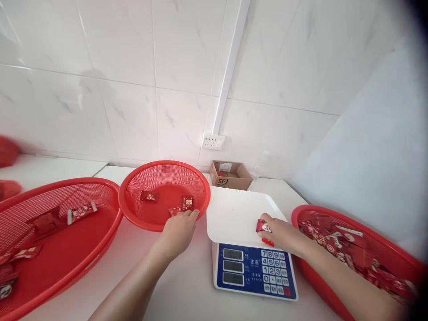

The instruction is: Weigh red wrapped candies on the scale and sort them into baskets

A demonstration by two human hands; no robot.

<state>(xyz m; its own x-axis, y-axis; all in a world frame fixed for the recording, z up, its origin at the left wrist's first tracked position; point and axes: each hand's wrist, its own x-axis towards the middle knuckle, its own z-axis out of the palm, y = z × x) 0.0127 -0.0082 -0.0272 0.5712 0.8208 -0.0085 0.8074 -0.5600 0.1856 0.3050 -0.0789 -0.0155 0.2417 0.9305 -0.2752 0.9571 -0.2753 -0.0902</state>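
My left hand [179, 229] reaches over the near rim of the small round red basket [124, 207], fingers curled and partly hidden. It is closed at the lower end of a red wrapped packet [187, 203] with pale print. Another red packet [174, 211] lies right by the fingers, and a third packet [149, 196] rests farther left in the basket. Over the right side of the scale's white pan [234, 214], my right hand [276, 232] pinches a small red and white packet [263, 226]. A bright red piece [267, 242] shows just below its fingers.
The scale's blue keypad panel [254, 272] faces me. A large red basket [100, 240] with several packets stands left; another red basket [301, 211], full of packets, stands right. A cardboard box [234, 182] sits at the back, below a wall socket [213, 141].
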